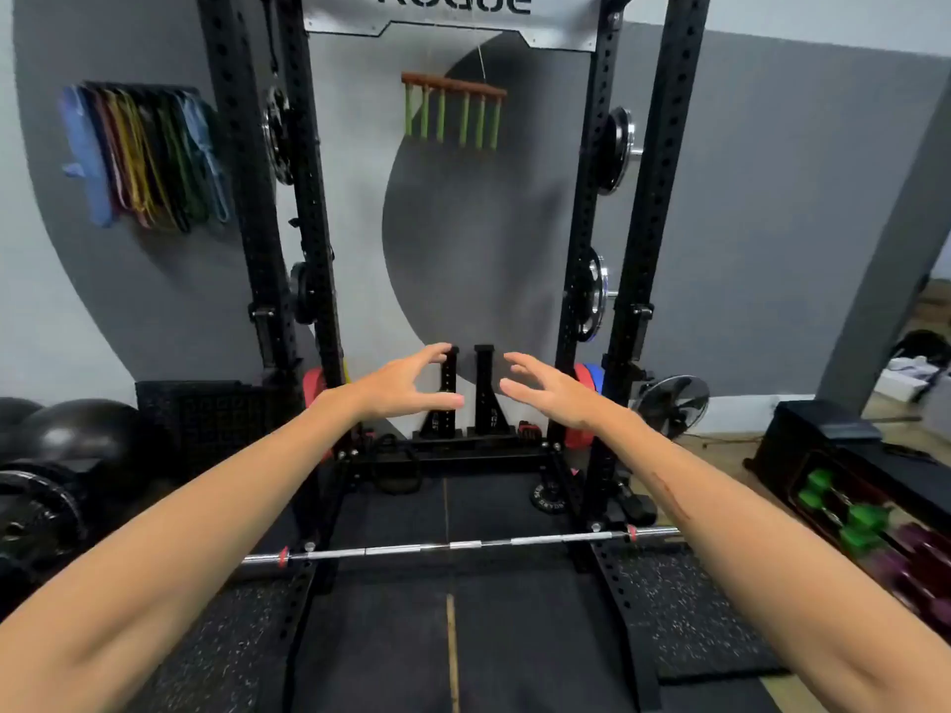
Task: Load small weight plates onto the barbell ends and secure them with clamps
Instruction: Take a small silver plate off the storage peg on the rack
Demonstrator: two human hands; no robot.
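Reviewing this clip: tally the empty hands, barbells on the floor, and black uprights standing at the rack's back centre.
Empty hands: 2, left hand and right hand
Barbell on the floor: 1
Black uprights: 2
Total: 5

Barbell (463, 546) on floor across rack (638, 249), dumbbells (844, 517) right

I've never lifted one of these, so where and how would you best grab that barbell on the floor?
Grip the barbell on its bare middle shaft, hands apart either side of centre, coming down from above. It lies flat across the mat with open floor on the near side and the ends unloaded, so probably both open hands, left hand and right hand, can wrap over it.
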